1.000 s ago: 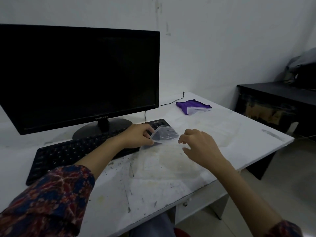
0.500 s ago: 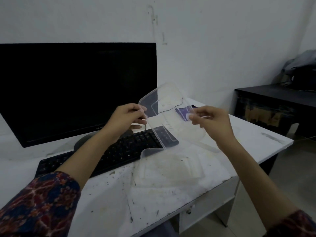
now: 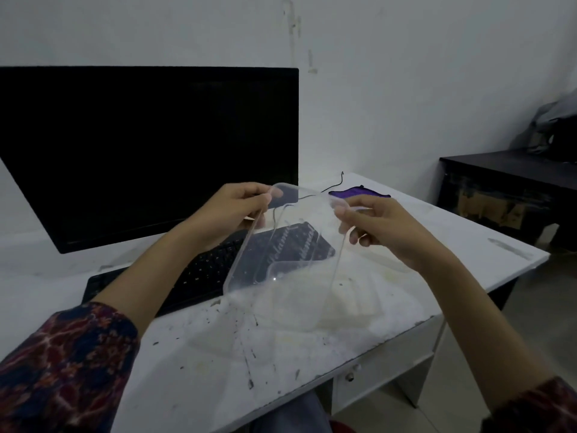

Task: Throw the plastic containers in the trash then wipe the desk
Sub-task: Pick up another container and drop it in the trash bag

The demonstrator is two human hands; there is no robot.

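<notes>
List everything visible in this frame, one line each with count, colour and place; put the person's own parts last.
plastic container: one, clear, held above the desk by both hands
desk: one, white, stained and speckled, under everything
monitor: one, black, screen dark, back left of the desk
keyboard: one, black, in front of the monitor
cloth: one, purple, far side of the desk near the wall
cable: one, black, behind the cloth
side table: one, dark, at right
left hand: gripping the container's left rim
right hand: gripping its right rim
sleeves: two, dark red-and-blue patterned
</notes>
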